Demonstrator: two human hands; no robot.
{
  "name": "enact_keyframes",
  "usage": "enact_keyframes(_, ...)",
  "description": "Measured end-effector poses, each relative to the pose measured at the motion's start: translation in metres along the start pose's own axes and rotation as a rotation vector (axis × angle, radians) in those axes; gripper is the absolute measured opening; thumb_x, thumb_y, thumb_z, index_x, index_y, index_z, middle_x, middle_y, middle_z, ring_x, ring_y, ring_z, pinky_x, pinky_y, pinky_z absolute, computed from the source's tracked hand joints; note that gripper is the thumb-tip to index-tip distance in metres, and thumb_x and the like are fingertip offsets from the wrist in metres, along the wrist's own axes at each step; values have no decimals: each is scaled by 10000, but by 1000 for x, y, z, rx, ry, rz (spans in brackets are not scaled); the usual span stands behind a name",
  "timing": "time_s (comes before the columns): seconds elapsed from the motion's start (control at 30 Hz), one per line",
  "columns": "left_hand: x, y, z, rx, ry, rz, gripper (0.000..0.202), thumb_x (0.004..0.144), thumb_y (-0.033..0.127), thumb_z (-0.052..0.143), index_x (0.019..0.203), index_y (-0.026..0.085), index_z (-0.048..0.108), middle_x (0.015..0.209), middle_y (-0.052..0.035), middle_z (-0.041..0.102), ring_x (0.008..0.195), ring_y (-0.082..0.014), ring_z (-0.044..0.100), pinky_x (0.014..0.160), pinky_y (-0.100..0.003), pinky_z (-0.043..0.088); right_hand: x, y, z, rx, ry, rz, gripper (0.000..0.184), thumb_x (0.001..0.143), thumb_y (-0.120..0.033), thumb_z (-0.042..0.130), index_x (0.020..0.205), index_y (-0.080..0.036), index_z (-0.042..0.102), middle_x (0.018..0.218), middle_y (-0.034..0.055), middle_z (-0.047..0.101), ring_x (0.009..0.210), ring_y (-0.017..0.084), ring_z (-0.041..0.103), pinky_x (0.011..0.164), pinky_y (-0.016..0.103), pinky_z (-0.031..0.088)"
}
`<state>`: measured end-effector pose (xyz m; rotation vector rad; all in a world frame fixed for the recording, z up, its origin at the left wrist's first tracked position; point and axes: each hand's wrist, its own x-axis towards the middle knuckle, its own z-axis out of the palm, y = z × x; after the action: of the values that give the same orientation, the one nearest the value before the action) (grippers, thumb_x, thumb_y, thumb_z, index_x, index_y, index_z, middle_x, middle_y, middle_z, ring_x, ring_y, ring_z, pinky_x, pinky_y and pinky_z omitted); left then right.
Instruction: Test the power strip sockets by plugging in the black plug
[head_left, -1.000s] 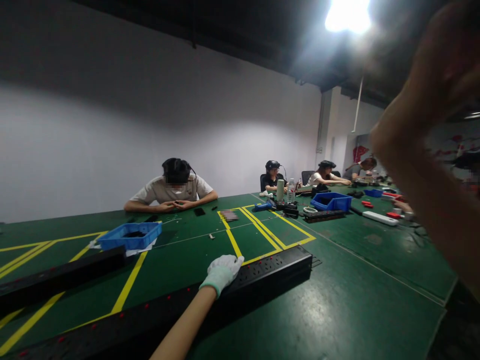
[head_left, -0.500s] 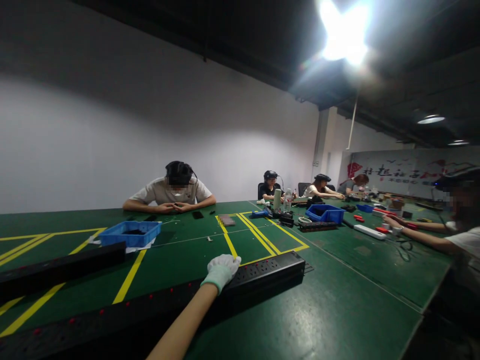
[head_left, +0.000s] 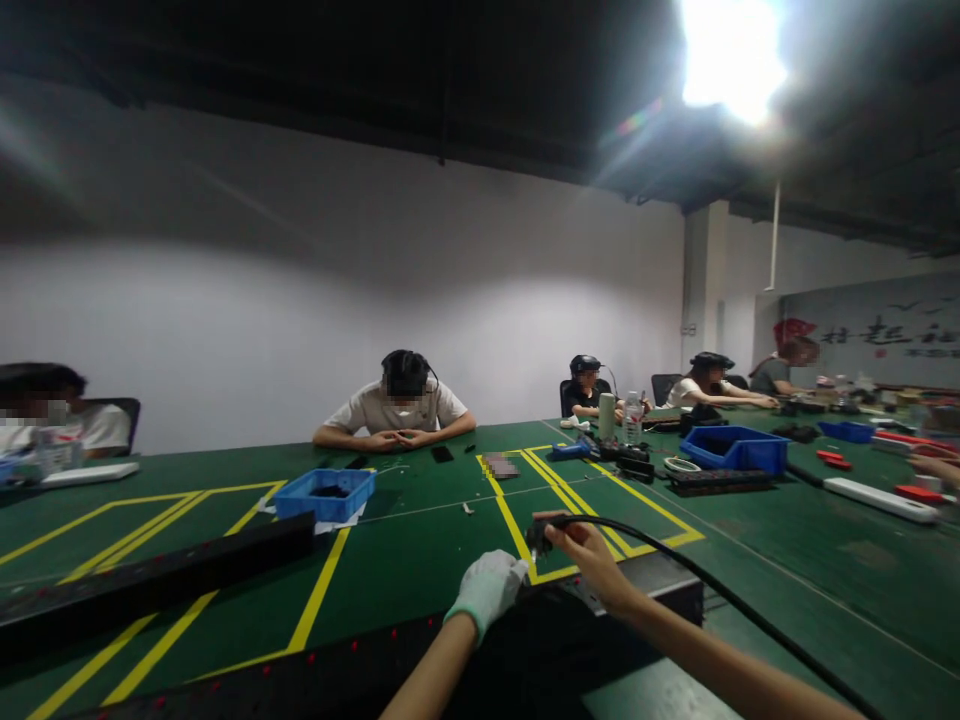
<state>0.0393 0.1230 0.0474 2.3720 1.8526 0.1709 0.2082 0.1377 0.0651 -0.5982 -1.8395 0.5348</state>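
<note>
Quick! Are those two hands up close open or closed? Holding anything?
Left hand, gloved: curled; whether it grips anything cannot be told.
Right hand, bare: closed, holding a black plug on a black cable.

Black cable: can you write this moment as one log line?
left gloved hand: at power strip, contact unclear | right bare hand: holding black cable by one end

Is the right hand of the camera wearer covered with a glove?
No, the right hand, which holds a black cable near its end, is bare, while the left hand wears a pale glove.
</note>
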Motion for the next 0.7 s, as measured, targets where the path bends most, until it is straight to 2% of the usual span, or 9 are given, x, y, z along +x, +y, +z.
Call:
enact_keyframes(0.07,2,-4,2,-21,-30,-32,302,915,396,558,1128,185,587,1155,-72,599,1007,-195,599,864,-404,515,-13,12,3,-7,-68,46,534,892,-665,482,993,-191,707,867,68,729,828,253,705,721,371,577)
enact_keyframes(0.17,2,-4,3,-52,-52,-57,290,921,396,547,1106,178,597,1140,-72,609,1014,-195,599,882,-415,508,-24,19,-2,-55,-162,92,404,929,-561,507,1079,-234,691,975,52,724,894,234,692,780,353,554)
enact_keyframes(0.3,-1,2,-1,-65,-67,-84,289,922,385,548,1120,179,592,1159,-74,602,1026,-198,595,888,-420,507,-30,25,-4,-148,-249,86,331,821,-532,661,1005,-266,734,944,46,717,919,258,656,834,380,511)
enact_keyframes(0.37,-2,5,-2,-59,-75,-101,284,921,382,549,1118,182,593,1161,-74,601,1026,-197,594,888,-418,507,-32,28,-3,-183,-254,73,332,803,-531,673,993,-266,738,928,52,712,931,270,640,858,406,492)
enact_keyframes(0.53,-4,8,-3,-37,-92,-182,307,922,400,544,1124,173,587,1153,-77,601,1012,-197,598,873,-419,514,-35,29,-4,-232,-216,59,284,917,-445,565,1106,-268,681,1036,56,693,985,245,635,867,383,497)
enact_keyframes(0.7,-4,11,-5,-27,-88,-234,317,921,404,545,1127,166,583,1139,-77,604,991,-194,603,853,-413,522,-38,33,-3,-272,-207,-25,255,918,-379,596,1141,-269,655,1037,50,680,976,222,642,857,350,512)
